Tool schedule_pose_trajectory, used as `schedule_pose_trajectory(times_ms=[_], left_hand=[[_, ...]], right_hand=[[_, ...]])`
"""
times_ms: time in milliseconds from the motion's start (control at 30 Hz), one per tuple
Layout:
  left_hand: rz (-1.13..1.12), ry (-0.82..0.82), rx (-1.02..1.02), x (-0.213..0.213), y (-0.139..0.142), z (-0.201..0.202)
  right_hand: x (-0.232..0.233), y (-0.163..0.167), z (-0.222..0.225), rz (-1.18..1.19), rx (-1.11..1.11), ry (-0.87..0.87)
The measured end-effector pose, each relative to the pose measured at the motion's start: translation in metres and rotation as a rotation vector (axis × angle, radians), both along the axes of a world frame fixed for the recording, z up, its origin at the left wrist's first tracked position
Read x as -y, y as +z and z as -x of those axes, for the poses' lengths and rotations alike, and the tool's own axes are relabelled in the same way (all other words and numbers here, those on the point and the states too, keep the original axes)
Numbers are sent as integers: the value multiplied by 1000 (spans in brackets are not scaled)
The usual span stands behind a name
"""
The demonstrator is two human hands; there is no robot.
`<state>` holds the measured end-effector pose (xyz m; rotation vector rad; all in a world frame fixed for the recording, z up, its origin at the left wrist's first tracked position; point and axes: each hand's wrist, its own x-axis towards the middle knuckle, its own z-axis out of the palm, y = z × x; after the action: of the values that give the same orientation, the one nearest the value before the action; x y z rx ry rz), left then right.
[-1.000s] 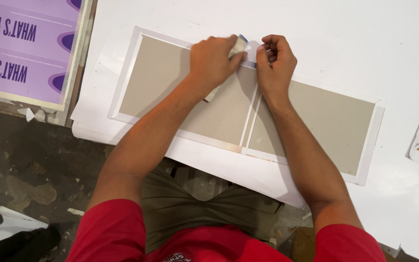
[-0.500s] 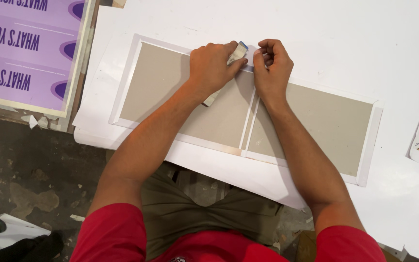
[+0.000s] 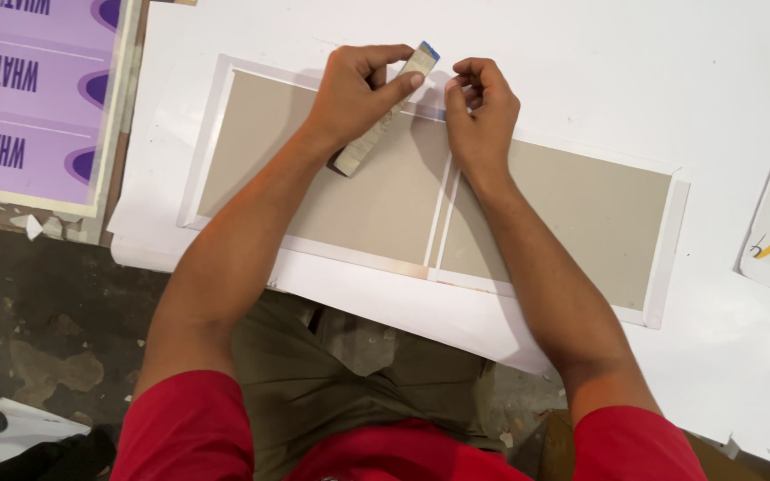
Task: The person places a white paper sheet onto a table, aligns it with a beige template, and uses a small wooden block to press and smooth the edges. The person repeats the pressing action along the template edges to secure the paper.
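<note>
Purple printed board (image 3: 28, 98) lies at our far left, beside the white sheet (image 3: 670, 62). On that sheet rests the grey cardboard panel (image 3: 331, 187) with folded white edges. Our left hand (image 3: 354, 93) grips a flat wooden stick (image 3: 385, 107) over its top edge; our right hand (image 3: 481, 111) pinches the white strip there, fingers curled.

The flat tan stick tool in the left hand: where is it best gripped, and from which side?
The stick tool lies slanted, blue-tipped end up by the frame's top edge, lower end over the grey board. Best grip is probably its middle, across the narrow flat faces from the left, as the left hand has it. That leaves both ends free and keeps clear of the right hand.
</note>
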<state>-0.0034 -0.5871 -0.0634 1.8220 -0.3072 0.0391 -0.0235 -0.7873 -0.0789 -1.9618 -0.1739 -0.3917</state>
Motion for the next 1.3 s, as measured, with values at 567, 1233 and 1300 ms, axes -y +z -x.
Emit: schedule_pose_trajectory(times_ms=[567,1233,1300], left_hand=[[265,-158,-65,-16,-5,-17],[1066,-185,-105,-29,-13,-17],[958,-339,-43,-26,-12,-12]], right_hand=[[-3,7,-3,41,-105,-31],[-3,27,-2,139,-22,115],[-3,37,2,196,57,260]])
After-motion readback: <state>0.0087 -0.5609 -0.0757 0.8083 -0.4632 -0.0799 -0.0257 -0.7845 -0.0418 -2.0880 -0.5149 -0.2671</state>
